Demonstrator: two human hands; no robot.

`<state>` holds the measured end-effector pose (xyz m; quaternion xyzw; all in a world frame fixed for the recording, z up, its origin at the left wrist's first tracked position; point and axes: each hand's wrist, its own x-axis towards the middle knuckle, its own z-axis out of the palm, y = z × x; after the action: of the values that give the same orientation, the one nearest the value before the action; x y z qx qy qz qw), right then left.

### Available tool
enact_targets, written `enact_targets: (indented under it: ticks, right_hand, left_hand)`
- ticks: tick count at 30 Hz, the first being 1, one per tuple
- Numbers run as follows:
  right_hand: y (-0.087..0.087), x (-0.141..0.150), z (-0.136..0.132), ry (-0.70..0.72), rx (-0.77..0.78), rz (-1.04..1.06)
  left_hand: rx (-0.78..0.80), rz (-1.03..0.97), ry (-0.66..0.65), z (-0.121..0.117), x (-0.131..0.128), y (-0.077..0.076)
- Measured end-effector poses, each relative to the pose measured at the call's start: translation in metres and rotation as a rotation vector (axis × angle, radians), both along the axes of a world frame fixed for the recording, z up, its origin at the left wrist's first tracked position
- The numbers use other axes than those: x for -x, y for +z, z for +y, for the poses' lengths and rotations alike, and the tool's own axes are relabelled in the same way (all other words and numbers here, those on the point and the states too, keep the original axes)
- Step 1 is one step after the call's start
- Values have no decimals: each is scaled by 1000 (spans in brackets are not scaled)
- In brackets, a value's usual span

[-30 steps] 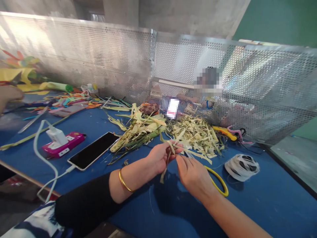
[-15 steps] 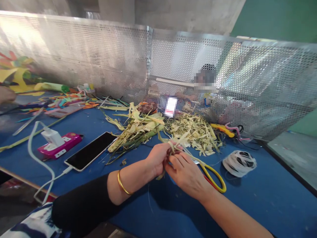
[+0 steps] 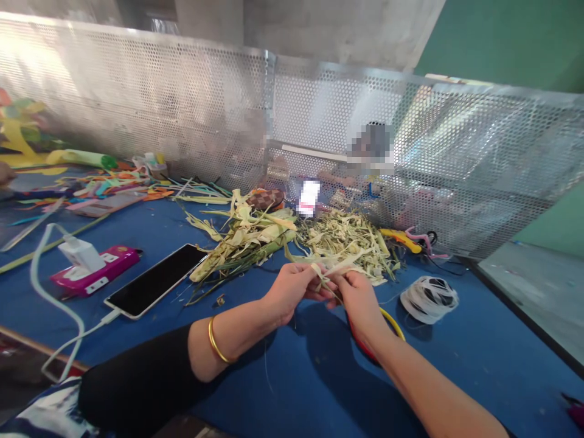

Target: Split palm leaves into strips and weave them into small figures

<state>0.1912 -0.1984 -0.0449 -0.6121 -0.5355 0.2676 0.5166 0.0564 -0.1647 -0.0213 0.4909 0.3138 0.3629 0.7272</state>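
Hands (image 3: 294,289) (image 3: 362,304) hold strips (image 3: 343,264); the lit screen (image 3: 309,198) is blurred.

1. A craft workshop, by its look.
2. Long blue-topped worktable (image 3: 292,371), backed by a perforated silvery metal screen (image 3: 182,109).
3. Heaped yellow-green plant scraps (image 3: 342,237); white wound spool of thread (image 3: 429,299).
4. Bare grey concrete wall (image 3: 328,30).

view: head-worn | facing: forward, down | table (image 3: 292,377) near | mesh partition (image 3: 191,109) farther back
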Motion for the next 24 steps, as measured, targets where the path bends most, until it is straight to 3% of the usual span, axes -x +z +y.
enact_targets:
  ticks: [3,6,19,24]
  right_hand:
    - [-1,6,1,2,136,363]
    - [2,9,-1,-23,119,502]
    - [1,4,3,-95,113,588]
    - [3,10,0,-5,178,538]
  left_hand:
    - [-31,-2,-25,1,1,-1]
    - [-5,-18,-26,2,1,-2]
    - [28,-56,-120,2,2,2]
    - [-13,6,36,5,2,-3]
